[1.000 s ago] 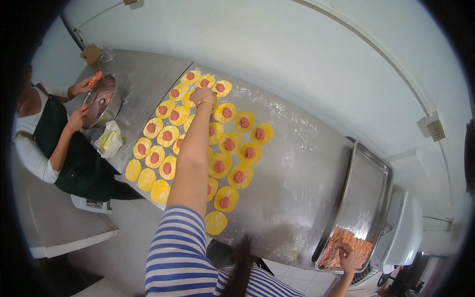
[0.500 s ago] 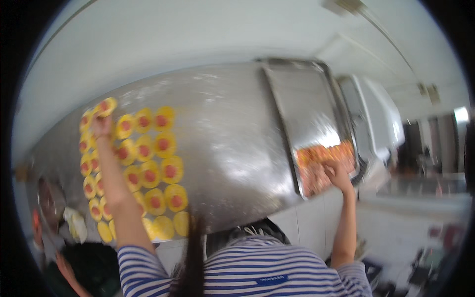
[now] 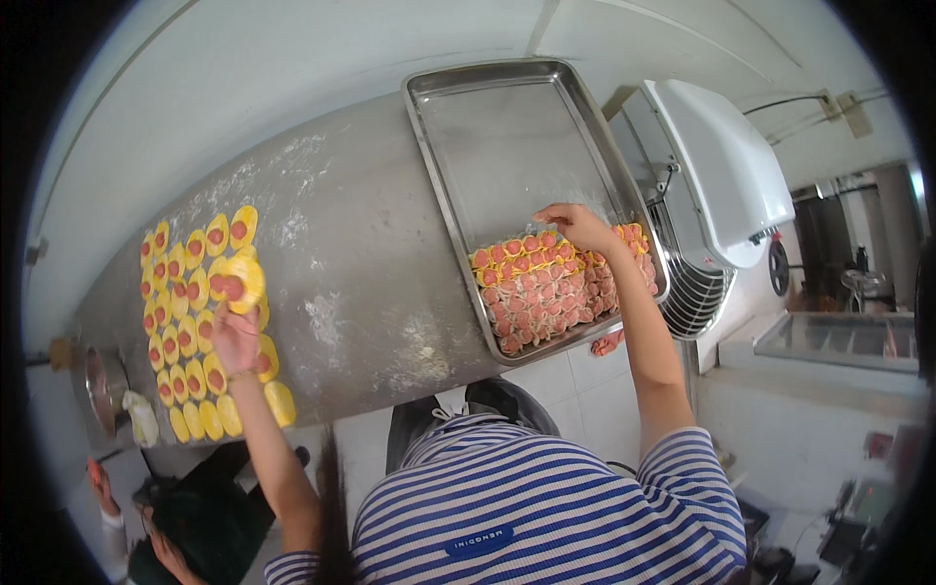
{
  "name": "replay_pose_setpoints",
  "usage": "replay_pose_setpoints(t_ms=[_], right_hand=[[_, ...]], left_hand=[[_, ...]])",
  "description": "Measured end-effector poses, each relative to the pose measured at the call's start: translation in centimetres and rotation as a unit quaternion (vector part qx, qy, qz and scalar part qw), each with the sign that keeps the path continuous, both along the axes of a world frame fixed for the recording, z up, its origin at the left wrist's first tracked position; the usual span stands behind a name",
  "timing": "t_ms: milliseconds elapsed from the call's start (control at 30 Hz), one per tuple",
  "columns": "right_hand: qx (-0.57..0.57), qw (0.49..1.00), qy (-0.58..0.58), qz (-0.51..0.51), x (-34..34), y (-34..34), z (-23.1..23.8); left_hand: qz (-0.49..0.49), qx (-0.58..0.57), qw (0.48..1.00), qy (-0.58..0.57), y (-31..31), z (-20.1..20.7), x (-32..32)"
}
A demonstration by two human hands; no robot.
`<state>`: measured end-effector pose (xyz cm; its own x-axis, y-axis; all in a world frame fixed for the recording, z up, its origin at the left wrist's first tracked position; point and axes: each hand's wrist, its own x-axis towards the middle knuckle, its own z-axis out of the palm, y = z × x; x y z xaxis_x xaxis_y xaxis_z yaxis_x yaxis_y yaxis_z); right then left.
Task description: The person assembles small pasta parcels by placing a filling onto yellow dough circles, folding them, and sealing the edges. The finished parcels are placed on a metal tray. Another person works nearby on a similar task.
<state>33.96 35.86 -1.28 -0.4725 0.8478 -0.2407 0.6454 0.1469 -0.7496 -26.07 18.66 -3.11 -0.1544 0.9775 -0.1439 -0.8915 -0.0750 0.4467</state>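
Note:
My left hand (image 3: pixel 237 341) is closed on a round yellow dough wrapper (image 3: pixel 250 277) with a lump of pink filling on it, lifted above the right side of the laid-out rows. Below it, several yellow wrappers (image 3: pixel 195 283) lie on the steel table, most topped with pink filling; the nearest row is bare. My right hand (image 3: pixel 582 229) hovers over a metal tray (image 3: pixel 444 185), fingers stretched out and apart, with nothing seen in them. Beneath it, small filled dumplings (image 3: pixel 531 302) fill the tray's near part, yellow-edged ones farther back and paler ones nearer me.
Flour smears mark the steel table (image 3: pixel 361 273) between wrappers and tray. A white-lidded machine (image 3: pixel 721 175) stands right of the tray. At the table's left end sit a metal bowl (image 3: pixel 102 385) and a pale cloth or bag (image 3: pixel 141 419). Another person (image 3: pixel 205 526) is at lower left.
The view has shifted. My left hand has moved from the far left of the rows to their right side, carrying a wrapper. My right hand has risen from the dumplings and moved farther back.

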Motion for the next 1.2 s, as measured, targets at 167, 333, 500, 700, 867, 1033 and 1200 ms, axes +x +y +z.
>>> replay_pose_setpoints(t_ms=[167, 333, 500, 700, 867, 1033, 1200], right_hand=[[-0.009, 0.995, 0.000, 0.095, 0.8, 2.1, -3.1], [-0.058, 0.989, 0.045, 0.133, -0.5, 2.2, -3.4], [-0.134, 0.970, -0.015, 0.202, -2.9, 2.1, -1.6], [0.033, 0.993, 0.078, 0.087, -1.0, 2.9, -3.3], [0.066, 0.984, -0.142, 0.085, 0.1, 1.7, -1.9], [0.040, 0.995, -0.088, 0.033, -0.1, 0.8, -1.8], [0.003, 0.996, -0.092, 0.017, 0.0, 0.6, -2.0]], left_hand=[[0.035, -0.078, 0.995, -0.046, -6.8, -1.4, 12.7], [0.059, -0.136, 0.989, -0.005, -9.2, -0.9, 21.1], [0.036, -0.144, 0.989, 0.001, -10.2, -0.5, 23.4], [0.037, -0.156, 0.986, 0.035, -11.1, -0.4, 23.4], [0.035, -0.167, 0.984, 0.047, -12.3, -0.9, 22.8], [0.027, -0.170, 0.984, 0.046, -11.5, -0.5, 22.1], [0.007, -0.168, 0.984, 0.053, -11.2, 0.1, 21.3]])
